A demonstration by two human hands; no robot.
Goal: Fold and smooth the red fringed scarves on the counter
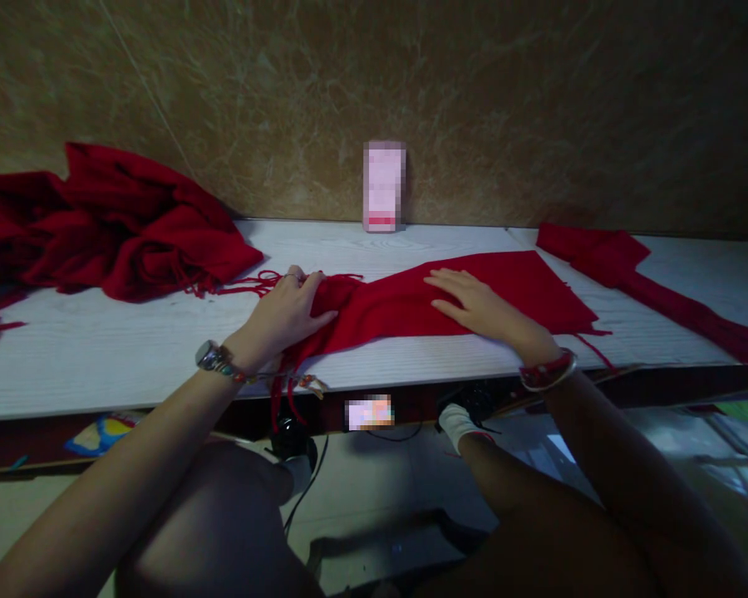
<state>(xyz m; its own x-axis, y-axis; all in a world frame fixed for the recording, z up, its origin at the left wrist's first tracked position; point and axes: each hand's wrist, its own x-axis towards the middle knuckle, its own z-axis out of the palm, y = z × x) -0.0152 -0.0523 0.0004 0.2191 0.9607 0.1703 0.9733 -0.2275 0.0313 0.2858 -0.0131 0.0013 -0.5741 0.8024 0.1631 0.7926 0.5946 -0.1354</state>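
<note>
The right hand [467,301] is laid open and flat; the left hand [290,306] is bent, its grip not determinable. Beneath both, the red fringed cloth [392,307] is stretched lengthwise along the white desk's [162,349] front edge. Back left, a red heap [125,224] is noted; behind, marbled wall [255,91].

A long, narrow white wood-grain tabletop [312,245] carries a crumpled heap of red fringed cloth [155,224] at left, a spread red scarf [386,307] centrally, a narrower red strip [611,257] at right and a pixelated pink block [384,187] at the far edge.
</note>
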